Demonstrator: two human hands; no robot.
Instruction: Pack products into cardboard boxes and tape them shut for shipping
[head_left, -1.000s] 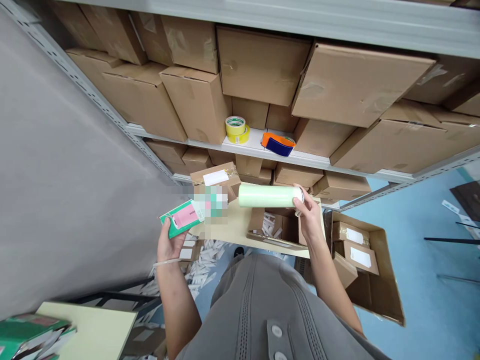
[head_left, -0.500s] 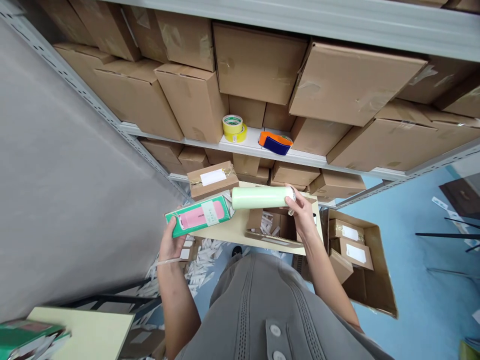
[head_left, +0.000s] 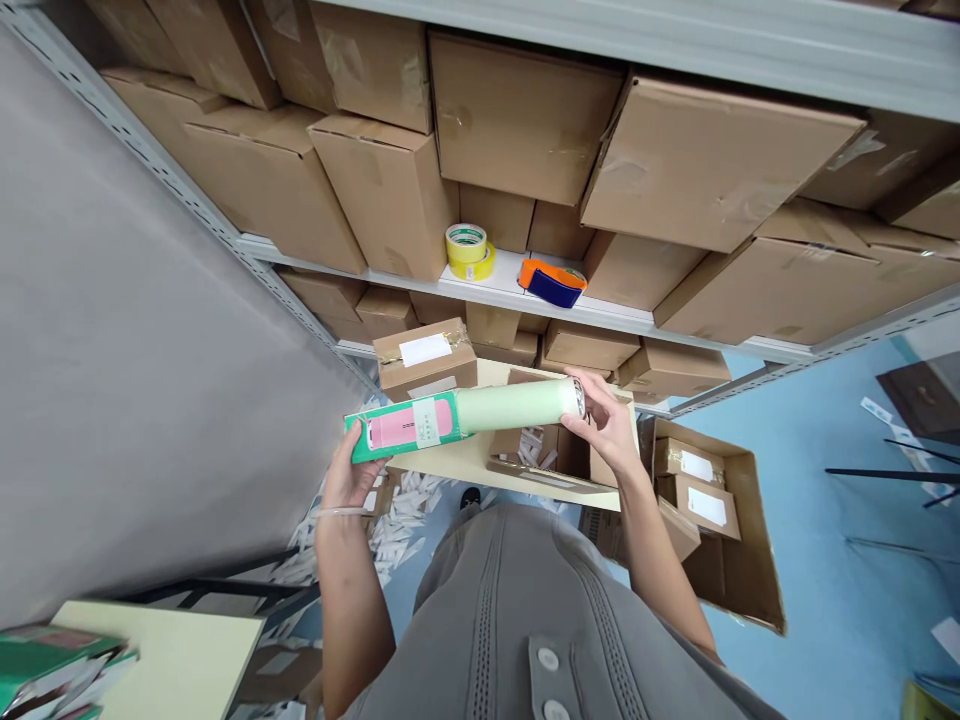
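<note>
My left hand [head_left: 352,465] is closed around the left end of a slim green carton [head_left: 360,440] with a pink picture and a pale label on its front. Held in my right hand [head_left: 604,425] is a long pale green bottle [head_left: 517,404] with a shiny silver end. Fingers and thumb grip the bottle near that silver end. Its other end meets the carton's right end, in line with it; how far inside it sits I cannot tell. Below the bottle, an open cardboard box [head_left: 555,481] with white paper strips inside stands on a pale yellow table [head_left: 442,462].
A taped, labelled box [head_left: 427,375] sits at the table's back left. Shelves ahead hold many cardboard boxes [head_left: 525,120], yellow tape rolls [head_left: 469,252] and an orange-and-blue item [head_left: 553,283]. At right, a large carton [head_left: 739,570] contains smaller boxes. Paper strips [head_left: 405,520] litter the floor.
The gap between carton and bottle has closed, and the two now line up end to end. My right hand has shifted slightly left, and my left hand slightly right with the carton.
</note>
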